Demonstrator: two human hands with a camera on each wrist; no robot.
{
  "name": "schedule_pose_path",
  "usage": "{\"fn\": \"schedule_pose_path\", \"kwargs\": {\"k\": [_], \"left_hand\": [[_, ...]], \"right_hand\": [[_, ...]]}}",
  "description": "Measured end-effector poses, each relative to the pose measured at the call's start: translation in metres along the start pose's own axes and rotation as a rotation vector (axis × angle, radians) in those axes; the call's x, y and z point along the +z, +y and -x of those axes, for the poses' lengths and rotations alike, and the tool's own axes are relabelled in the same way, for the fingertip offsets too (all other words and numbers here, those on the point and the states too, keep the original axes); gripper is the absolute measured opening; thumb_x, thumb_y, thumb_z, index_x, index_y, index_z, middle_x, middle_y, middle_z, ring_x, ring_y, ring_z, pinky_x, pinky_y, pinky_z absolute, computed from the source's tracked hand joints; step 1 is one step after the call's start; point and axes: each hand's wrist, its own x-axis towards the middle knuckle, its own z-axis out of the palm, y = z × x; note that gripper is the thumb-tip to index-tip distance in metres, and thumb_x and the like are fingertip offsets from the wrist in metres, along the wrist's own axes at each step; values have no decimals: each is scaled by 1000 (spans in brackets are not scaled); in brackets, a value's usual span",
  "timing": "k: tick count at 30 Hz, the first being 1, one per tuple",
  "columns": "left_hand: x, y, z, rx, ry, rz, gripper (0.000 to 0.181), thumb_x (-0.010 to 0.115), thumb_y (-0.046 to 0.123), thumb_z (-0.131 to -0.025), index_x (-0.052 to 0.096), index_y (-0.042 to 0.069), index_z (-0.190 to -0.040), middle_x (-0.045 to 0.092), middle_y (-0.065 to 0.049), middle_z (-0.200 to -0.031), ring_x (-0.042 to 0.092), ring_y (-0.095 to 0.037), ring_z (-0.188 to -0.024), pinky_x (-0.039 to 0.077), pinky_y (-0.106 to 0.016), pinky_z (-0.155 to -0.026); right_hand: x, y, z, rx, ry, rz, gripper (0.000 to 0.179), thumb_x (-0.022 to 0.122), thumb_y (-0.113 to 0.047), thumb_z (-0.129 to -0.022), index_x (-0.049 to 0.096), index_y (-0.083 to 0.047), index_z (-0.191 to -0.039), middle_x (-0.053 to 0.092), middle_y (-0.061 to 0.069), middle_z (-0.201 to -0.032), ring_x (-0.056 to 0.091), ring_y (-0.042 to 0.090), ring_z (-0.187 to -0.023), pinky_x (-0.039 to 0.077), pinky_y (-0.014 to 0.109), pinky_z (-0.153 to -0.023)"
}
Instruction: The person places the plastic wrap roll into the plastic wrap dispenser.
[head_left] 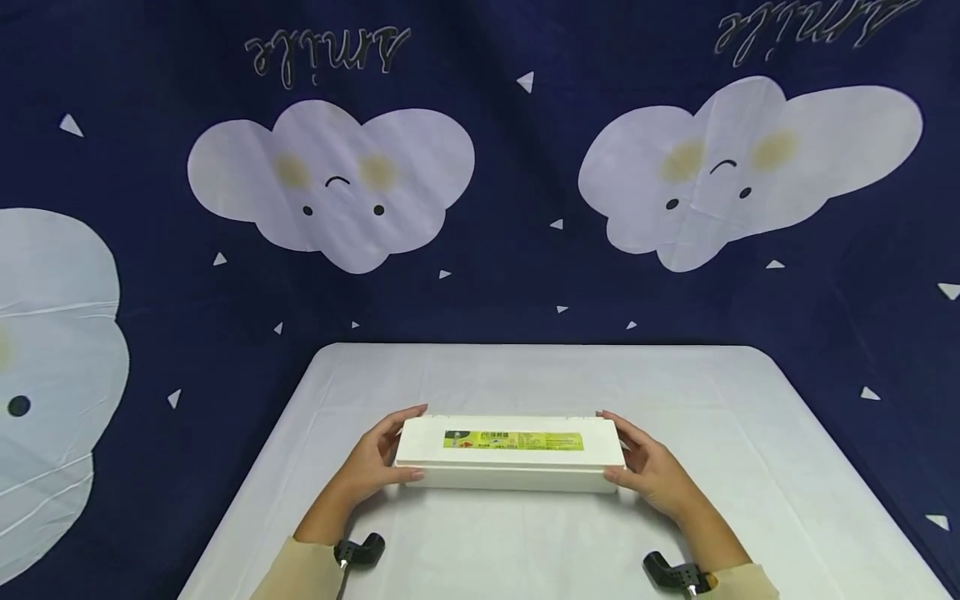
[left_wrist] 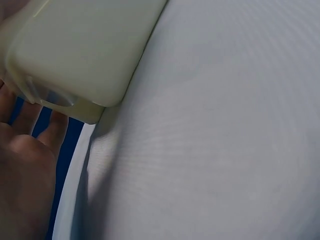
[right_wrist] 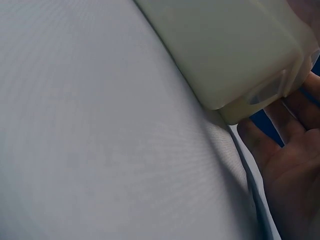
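Note:
A long white cling film box (head_left: pixel 510 478) with a yellow-green label (head_left: pixel 513 440) on its lid lies lengthwise across the white table. My left hand (head_left: pixel 367 465) grips its left end, thumb on the front side and fingers reaching round to the back. At the opposite end my right hand (head_left: pixel 658 477) holds it the same way. In the left wrist view the box (left_wrist: pixel 85 50) shows a rounded corner and a cut-out in its end wall, with fingers behind. The right wrist view has the matching end of the box (right_wrist: pixel 225 55), also with a cut-out. The inside is hidden under the lid.
White cloth covers the table (head_left: pixel 510 546), which has rounded far corners. Behind and beside it hangs a dark blue curtain (head_left: pixel 517 167) printed with clouds and small triangles. A black wrist camera (head_left: pixel 362 550) sits on the left wrist, another camera (head_left: pixel 671 573) on the right.

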Motion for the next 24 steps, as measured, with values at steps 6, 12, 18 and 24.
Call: {"fn": "schedule_pose_path", "kwargs": {"k": [6,12,18,24], "left_hand": [[-1,0,-1,-2,-6,10,99,99,3,-69,51,17,-155,44,-3,-163,37,-28,-150,28,-25,-120],[-1,-3,-3,47,-30,40,101,97,-1,-70,45,4,-157,31,-9,-169,28,-28,-155,25,-26,-121],[-2,2,-5,77,-67,39,104,97,-1,-71,42,5,-159,23,-12,-172,23,-29,-156,25,-26,-121],[-13,15,-9,82,-94,-116,97,90,9,-83,36,4,-163,30,-13,-169,24,-36,-155,24,-41,-124]], "right_hand": [[0,1,-1,1,-16,-31,95,89,-3,-83,36,-1,-162,28,24,-167,38,4,-145,37,22,-112],[-3,5,-1,-22,-10,-26,94,88,1,-83,38,-3,-161,29,25,-167,39,8,-146,37,23,-112],[-6,5,0,-64,-27,-16,102,90,4,-79,34,-5,-163,29,27,-166,37,9,-148,36,23,-114],[-18,-1,-5,-175,-95,3,84,69,10,-95,24,1,-165,31,33,-162,41,26,-148,39,29,-115]]}}
